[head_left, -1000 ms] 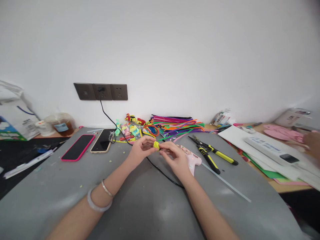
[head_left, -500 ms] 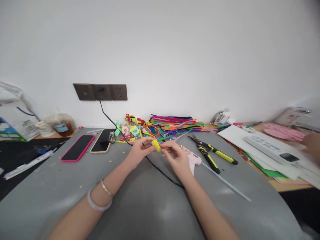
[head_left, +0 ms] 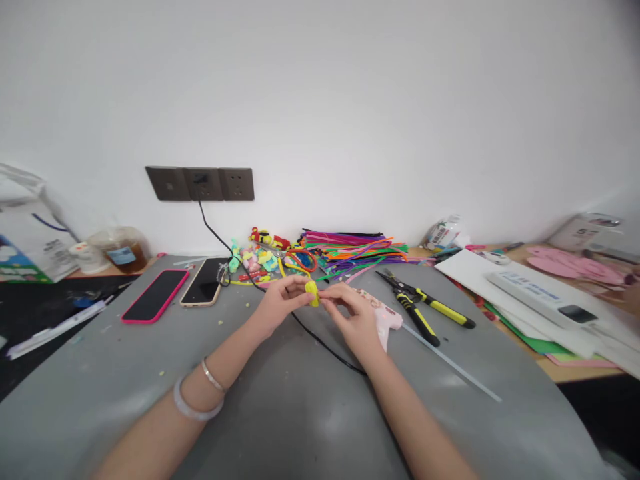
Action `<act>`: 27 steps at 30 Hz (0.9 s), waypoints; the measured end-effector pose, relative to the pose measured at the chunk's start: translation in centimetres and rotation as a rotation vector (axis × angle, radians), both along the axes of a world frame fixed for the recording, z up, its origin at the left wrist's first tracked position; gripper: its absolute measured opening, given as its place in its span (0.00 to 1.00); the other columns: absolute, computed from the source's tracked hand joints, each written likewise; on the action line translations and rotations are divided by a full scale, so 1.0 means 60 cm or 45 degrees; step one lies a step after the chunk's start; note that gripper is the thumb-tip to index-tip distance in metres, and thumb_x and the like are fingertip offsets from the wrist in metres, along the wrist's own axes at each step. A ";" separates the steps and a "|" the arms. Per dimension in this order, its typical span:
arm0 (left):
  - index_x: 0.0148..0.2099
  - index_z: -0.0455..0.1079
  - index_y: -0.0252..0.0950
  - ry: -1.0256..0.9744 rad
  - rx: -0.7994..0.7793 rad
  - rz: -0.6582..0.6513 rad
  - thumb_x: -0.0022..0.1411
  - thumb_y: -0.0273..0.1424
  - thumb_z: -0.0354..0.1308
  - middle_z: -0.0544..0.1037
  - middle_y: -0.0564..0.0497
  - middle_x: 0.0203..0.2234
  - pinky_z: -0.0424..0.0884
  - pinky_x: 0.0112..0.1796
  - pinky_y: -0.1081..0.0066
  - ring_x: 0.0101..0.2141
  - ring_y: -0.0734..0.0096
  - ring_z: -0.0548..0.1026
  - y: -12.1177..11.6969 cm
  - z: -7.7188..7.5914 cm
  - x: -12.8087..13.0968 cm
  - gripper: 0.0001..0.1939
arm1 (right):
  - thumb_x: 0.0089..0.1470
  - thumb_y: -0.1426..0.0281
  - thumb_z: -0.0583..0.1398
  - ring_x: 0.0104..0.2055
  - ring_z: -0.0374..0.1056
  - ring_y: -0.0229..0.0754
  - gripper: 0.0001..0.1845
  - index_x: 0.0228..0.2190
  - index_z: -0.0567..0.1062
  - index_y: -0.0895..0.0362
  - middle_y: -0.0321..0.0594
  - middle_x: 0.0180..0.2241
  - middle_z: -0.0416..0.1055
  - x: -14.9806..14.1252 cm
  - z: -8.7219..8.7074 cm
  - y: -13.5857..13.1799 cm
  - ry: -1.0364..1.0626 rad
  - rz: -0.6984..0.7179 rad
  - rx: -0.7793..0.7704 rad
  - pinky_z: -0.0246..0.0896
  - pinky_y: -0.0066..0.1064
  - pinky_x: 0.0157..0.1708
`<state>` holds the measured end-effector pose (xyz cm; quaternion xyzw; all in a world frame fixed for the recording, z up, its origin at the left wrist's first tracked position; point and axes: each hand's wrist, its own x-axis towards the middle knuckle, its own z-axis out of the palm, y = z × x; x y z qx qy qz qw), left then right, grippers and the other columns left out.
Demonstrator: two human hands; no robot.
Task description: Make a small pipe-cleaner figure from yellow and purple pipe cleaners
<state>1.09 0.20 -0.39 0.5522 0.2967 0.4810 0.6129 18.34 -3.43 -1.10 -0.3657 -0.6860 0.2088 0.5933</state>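
A small yellow fuzzy coil [head_left: 312, 293], which looks like wound pipe cleaner, is held up above the grey table. My left hand [head_left: 281, 301] pinches its left side between thumb and fingertips. My right hand [head_left: 353, 313] has its thumb and index finger closed at the coil's right edge; its other fingers are bent. Beyond my right wrist lies a pink glue gun [head_left: 387, 320], partly hidden by that hand, with a translucent glue stick [head_left: 457, 365] extending from its back. The cable [head_left: 325, 347] passes beneath my hands.
Pliers [head_left: 417, 303] with yellow-black handles lie to the right. Colourful pipe cleaners [head_left: 355, 253] and small figures [head_left: 260, 257] are piled by the wall. Two phones [head_left: 156, 297] lie left. A drink cup [head_left: 123, 252] stands far left, paper sheets [head_left: 480, 280] right. Another person's hand [head_left: 634, 290] shows at the right edge.
The yellow coil has turned slightly between my fingers, and my right fingertips have shifted a little. The other person's hand has drawn back toward the right edge.
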 end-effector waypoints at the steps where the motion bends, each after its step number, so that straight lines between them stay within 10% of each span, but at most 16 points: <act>1: 0.40 0.75 0.34 -0.016 -0.001 0.009 0.47 0.36 0.73 0.81 0.49 0.33 0.73 0.39 0.70 0.34 0.70 0.77 0.000 0.000 0.000 0.20 | 0.59 0.71 0.60 0.34 0.71 0.43 0.06 0.34 0.79 0.53 0.40 0.31 0.75 -0.001 0.002 -0.001 -0.012 0.005 0.008 0.66 0.33 0.32; 27: 0.42 0.72 0.37 0.426 0.560 0.182 0.54 0.29 0.65 0.81 0.49 0.35 0.73 0.44 0.67 0.39 0.66 0.79 -0.007 0.000 -0.001 0.12 | 0.55 0.61 0.64 0.29 0.68 0.39 0.10 0.37 0.75 0.53 0.40 0.34 0.72 -0.002 -0.004 0.002 0.051 0.081 -0.162 0.67 0.32 0.31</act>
